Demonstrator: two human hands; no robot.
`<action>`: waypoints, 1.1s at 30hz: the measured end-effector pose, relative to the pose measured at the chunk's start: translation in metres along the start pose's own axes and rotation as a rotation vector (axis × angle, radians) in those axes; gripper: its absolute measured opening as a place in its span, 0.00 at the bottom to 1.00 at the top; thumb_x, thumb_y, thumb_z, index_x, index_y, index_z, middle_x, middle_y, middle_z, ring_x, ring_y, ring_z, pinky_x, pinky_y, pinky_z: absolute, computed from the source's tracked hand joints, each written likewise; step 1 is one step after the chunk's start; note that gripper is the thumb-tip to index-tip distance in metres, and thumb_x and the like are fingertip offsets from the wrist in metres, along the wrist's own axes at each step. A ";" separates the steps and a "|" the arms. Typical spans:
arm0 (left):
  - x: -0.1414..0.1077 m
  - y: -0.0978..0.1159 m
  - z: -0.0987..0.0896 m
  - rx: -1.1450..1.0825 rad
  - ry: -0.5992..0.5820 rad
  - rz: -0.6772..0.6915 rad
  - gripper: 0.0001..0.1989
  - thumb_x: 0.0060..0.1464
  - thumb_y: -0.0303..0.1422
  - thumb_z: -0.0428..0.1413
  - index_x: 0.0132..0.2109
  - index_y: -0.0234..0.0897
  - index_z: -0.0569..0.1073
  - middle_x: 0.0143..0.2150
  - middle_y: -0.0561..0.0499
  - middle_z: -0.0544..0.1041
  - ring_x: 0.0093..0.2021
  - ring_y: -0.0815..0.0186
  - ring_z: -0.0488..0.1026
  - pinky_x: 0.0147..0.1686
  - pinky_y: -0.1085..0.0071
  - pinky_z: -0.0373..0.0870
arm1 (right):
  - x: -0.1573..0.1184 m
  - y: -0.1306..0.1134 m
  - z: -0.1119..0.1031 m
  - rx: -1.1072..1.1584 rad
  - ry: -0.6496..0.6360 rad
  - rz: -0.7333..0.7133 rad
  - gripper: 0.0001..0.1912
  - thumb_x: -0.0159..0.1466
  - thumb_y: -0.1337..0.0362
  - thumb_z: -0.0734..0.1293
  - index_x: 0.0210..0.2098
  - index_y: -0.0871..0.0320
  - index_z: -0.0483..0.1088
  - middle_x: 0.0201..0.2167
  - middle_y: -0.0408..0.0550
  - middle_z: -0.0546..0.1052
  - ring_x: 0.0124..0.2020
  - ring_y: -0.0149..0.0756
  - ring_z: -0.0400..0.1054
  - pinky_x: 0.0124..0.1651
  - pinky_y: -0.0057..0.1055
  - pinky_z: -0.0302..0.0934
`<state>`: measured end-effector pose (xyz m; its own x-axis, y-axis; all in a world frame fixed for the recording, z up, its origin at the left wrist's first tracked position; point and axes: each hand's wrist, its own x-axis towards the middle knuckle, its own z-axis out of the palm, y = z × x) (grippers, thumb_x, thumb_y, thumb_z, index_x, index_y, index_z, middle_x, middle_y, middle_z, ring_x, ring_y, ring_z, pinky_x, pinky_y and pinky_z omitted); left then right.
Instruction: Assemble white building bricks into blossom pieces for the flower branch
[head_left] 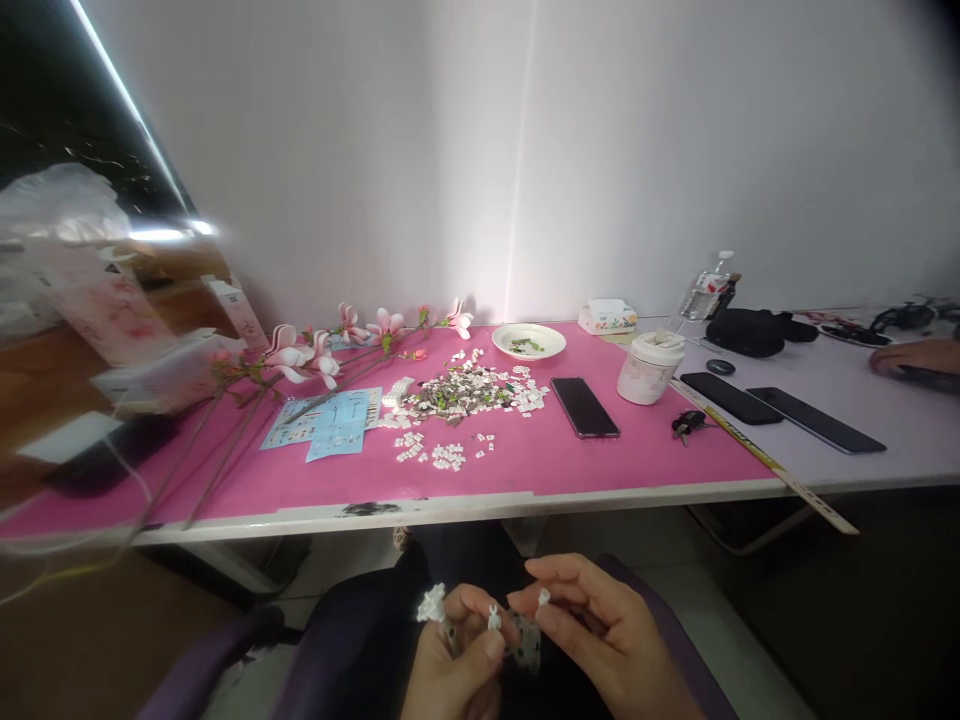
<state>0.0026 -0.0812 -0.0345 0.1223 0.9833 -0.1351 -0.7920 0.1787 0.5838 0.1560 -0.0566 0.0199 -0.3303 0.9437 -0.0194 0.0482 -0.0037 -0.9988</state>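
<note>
Low in the head view, my left hand (454, 665) is shut on a dark stem topped with a cluster of small white plastic pieces (431, 604). Another tiny white piece (493, 618) sits at its fingertips. My right hand (596, 635) pinches a tiny white plastic piece (543, 597) between thumb and finger. A small grey speckled piece (527, 643) lies between my hands, and I cannot tell which hand touches it. Both hands are above my dark-clothed lap, well back from the pink table (517, 490).
On the table lie a pile of small bricks (465, 392), an instruction sheet (322, 425), pink artificial magnolia branches (315, 355), a white plate (529, 341), a phone (585, 407), a cup (649, 367) and keys (688, 425). Another person's hand (919, 355) rests at far right.
</note>
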 end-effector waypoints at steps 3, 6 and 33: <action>-0.002 0.004 0.001 0.008 -0.006 -0.036 0.13 0.42 0.39 0.71 0.30 0.36 0.77 0.20 0.55 0.72 0.17 0.77 0.64 0.19 0.80 0.59 | -0.001 -0.002 -0.002 -0.096 0.016 -0.102 0.05 0.63 0.62 0.68 0.36 0.56 0.75 0.36 0.50 0.79 0.38 0.39 0.74 0.42 0.31 0.67; -0.004 0.008 0.005 -0.002 -0.011 -0.049 0.14 0.40 0.39 0.72 0.29 0.36 0.78 0.19 0.56 0.72 0.17 0.77 0.64 0.18 0.80 0.58 | -0.001 -0.004 -0.002 -0.189 0.046 -0.304 0.04 0.60 0.66 0.70 0.29 0.57 0.75 0.31 0.46 0.74 0.32 0.33 0.70 0.37 0.27 0.65; -0.007 0.011 0.021 -0.043 -0.024 -0.002 0.12 0.34 0.33 0.74 0.27 0.36 0.81 0.22 0.53 0.78 0.24 0.72 0.70 0.29 0.76 0.61 | 0.001 -0.010 0.004 -0.353 0.043 -0.604 0.05 0.61 0.74 0.68 0.31 0.60 0.76 0.25 0.47 0.76 0.27 0.30 0.72 0.30 0.21 0.66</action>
<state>0.0053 -0.0851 -0.0100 0.1373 0.9836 -0.1168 -0.8167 0.1792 0.5485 0.1514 -0.0574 0.0300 -0.3585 0.7589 0.5436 0.1732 0.6263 -0.7601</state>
